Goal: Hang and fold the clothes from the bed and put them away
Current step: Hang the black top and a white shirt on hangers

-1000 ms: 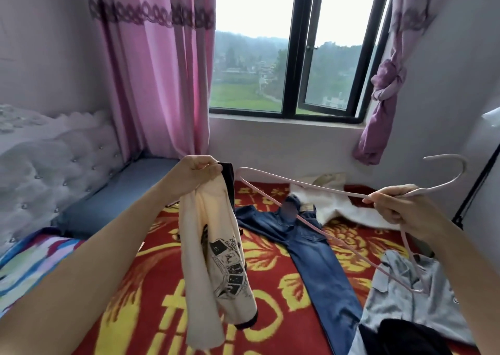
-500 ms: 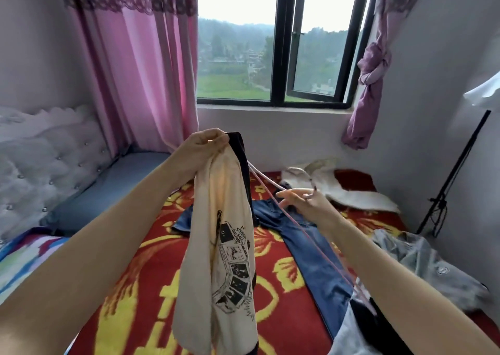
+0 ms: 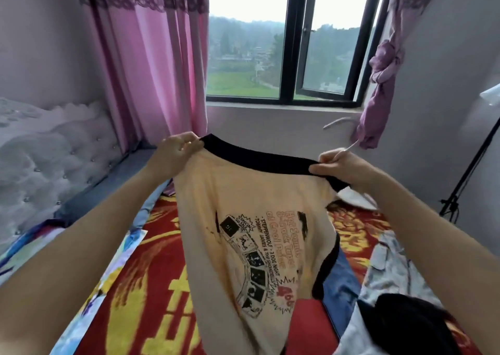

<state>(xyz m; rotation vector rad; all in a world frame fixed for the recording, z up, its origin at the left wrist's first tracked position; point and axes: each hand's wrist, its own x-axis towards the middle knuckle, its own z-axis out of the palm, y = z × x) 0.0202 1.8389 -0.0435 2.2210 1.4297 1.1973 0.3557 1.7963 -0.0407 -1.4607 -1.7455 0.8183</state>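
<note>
— What do we count, biggest first?

— One bed (image 3: 151, 287) under a red-and-yellow blanket, with one tufted headboard (image 3: 54, 151) along its left side. One window (image 3: 243, 43) beyond it. Two pink curtains: the left curtain (image 3: 151, 56) hangs straight and the right curtain (image 3: 384, 65) is knotted up.

— And clothes?

— One cream T-shirt (image 3: 243, 205), held in the air over the bed between our two hands. Its black band is stretched across the top and its print faces us. Four more pieces lie on the blanket to our right. We see one pair of jeans (image 3: 338, 281) partly behind the shirt and one grey garment (image 3: 392, 268) beside them. One black garment (image 3: 405, 319) lies nearest us, and one white garment (image 3: 354, 196) lies by the far wall.

— Hangers?

— One pale hanger (image 3: 336, 121). Only its hook and stem show, and the stem runs down into our right hand.

— The hands?

— Our left hand (image 3: 173, 151) pinches the band's left end. Our right hand (image 3: 341, 165) has its fingers curled over the right end.

— Edges and room?

— Left of the shirt we have open blanket out to a patterned sheet (image 3: 89, 295) at the bed's edge. The right side is crowded with clothes, and one black stand (image 3: 470, 165) is by the right wall.
</note>
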